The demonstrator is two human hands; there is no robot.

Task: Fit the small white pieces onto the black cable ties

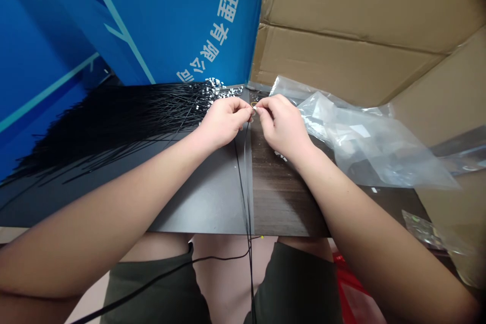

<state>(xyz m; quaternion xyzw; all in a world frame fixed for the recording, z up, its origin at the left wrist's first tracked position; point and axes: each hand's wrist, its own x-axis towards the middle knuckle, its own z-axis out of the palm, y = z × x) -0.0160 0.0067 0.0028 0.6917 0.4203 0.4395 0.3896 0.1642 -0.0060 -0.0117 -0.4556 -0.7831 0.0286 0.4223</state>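
Over the middle of the table my left hand (225,120) is closed in a pinch, with thin black wires (241,182) running down from its fingertips past the table edge. Thumb and forefinger of my right hand (284,125) pinch a tiny white piece, perhaps a connector (255,108), right at the left fingertips. The fingers partly cover it, so its exact form is hard to make out. Close behind it shows a small yellow loop (253,104). To the left lies a big bundle of black wires (125,116) with small white ends (218,88).
Clear plastic bags (364,136) lie on the table's right side, with another small bag (429,230) near the right corner. White bits (281,156) are scattered by my right wrist. A blue printed panel (152,15) and cardboard (341,55) stand behind. One thicker black cable (159,281) crosses my lap.
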